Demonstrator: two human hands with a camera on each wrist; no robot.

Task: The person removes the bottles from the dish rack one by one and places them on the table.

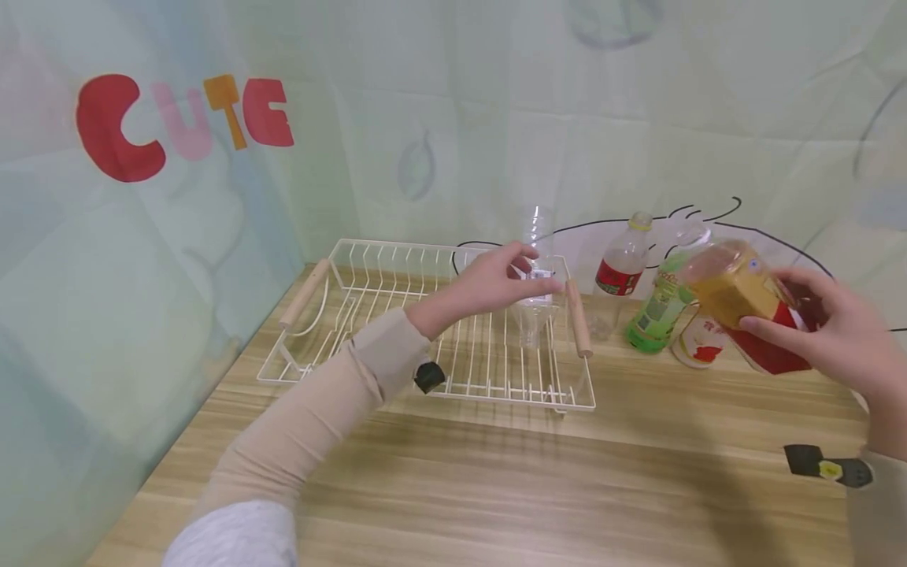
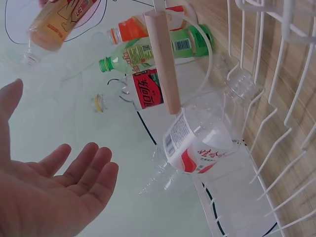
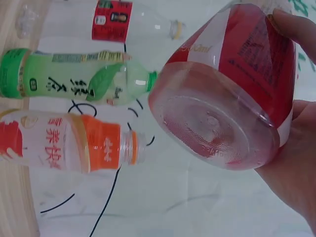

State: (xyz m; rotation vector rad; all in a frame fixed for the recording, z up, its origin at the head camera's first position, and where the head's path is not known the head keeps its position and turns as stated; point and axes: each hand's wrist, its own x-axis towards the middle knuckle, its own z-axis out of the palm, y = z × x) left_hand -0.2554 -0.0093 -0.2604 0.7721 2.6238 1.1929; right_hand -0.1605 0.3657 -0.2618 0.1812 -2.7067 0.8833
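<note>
My left hand (image 1: pixel 496 279) is beside a clear plastic bottle (image 1: pixel 534 319) with a white label. Its fingers are loosely bent and hold nothing; the left wrist view shows a gap between the palm and that bottle (image 2: pixel 192 143). The bottle stands neck down in a white wire dish rack (image 1: pixel 496 398). Over on the right, my right hand (image 1: pixel 843 335) grips a clear plastic bottle (image 1: pixel 744 295) with a red and yellow label, tilted above the table. Its round base (image 3: pixel 212 118) faces the right wrist camera, with droplets inside.
By the rack's right wooden handle (image 1: pixel 579 319) stand a red-labelled bottle (image 1: pixel 620 272), a green tea bottle (image 1: pixel 655 315) and an orange and white bottle (image 1: pixel 697 342). A patterned curtain (image 1: pixel 425 118) hangs behind the wooden table (image 1: pixel 496 488). Another wooden handle (image 1: pixel 306 295) is on the rack's left.
</note>
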